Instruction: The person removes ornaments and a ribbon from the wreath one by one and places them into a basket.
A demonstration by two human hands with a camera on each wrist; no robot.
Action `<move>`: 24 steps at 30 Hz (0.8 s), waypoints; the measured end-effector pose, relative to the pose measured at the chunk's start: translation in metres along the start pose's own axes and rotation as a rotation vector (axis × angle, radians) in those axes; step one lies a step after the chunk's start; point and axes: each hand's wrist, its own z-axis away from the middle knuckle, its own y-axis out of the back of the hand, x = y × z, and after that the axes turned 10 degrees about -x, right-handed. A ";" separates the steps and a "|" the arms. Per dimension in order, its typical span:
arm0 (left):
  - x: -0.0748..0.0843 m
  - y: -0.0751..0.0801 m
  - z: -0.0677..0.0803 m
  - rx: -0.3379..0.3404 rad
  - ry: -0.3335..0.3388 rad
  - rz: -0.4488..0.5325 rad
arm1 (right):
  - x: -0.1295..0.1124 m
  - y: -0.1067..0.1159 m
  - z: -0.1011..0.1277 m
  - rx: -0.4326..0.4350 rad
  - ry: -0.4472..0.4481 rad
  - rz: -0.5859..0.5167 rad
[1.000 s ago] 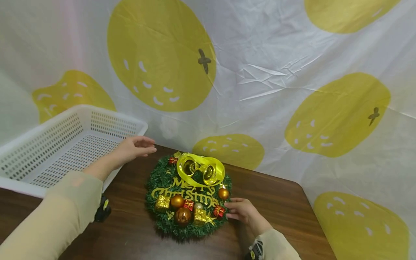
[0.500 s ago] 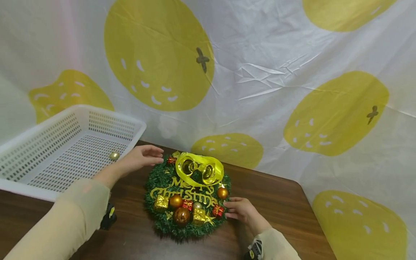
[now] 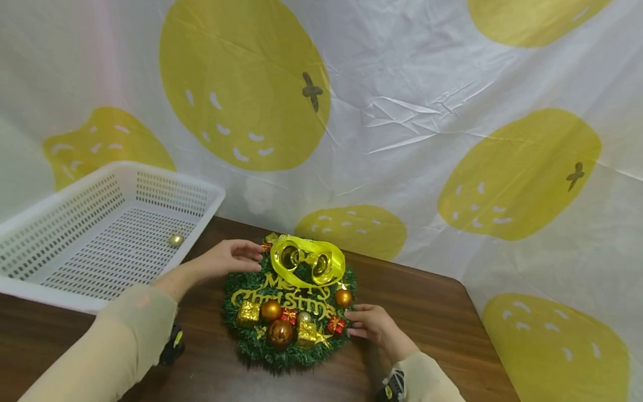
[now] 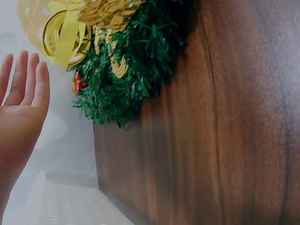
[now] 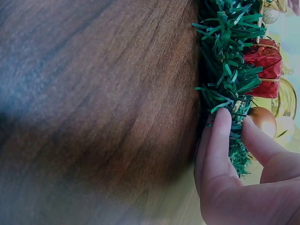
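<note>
A green tinsel Christmas wreath (image 3: 251, 340) lies flat on the dark wooden table (image 3: 422, 312). It carries a yellow ribbon with two gold bells (image 3: 307, 262), gold "Merry Christmas" lettering, gold balls and small red and gold gift boxes. My left hand (image 3: 253, 258) hovers at the wreath's upper left edge with straight fingers and holds nothing; the left wrist view shows the hand (image 4: 26, 89) flat beside the wreath (image 4: 131, 75). My right hand (image 3: 353, 324) is at the wreath's right edge. In the right wrist view its forefinger and thumb (image 5: 234, 129) pinch the tinsel (image 5: 225, 56) near a red gift box (image 5: 265, 70).
A white perforated plastic basket (image 3: 60, 223) stands at the left, partly over the table's edge, with one small gold ball (image 3: 176, 240) inside. A white sheet with yellow fruit prints (image 3: 402, 111) hangs behind and to the right. The table's right corner (image 3: 459, 287) is rounded.
My left hand has moved from the basket's corner to the wreath's upper left edge. The small gold ball in the basket was not in sight a second ago. The right hand has stayed put.
</note>
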 end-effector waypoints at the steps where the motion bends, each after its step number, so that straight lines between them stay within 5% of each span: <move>1: -0.001 -0.001 0.000 -0.010 -0.001 0.003 | 0.000 -0.001 0.001 0.003 0.001 -0.002; 24: -0.017 -0.027 -0.004 -0.091 0.016 0.051 | -0.002 -0.001 0.001 0.022 -0.014 -0.002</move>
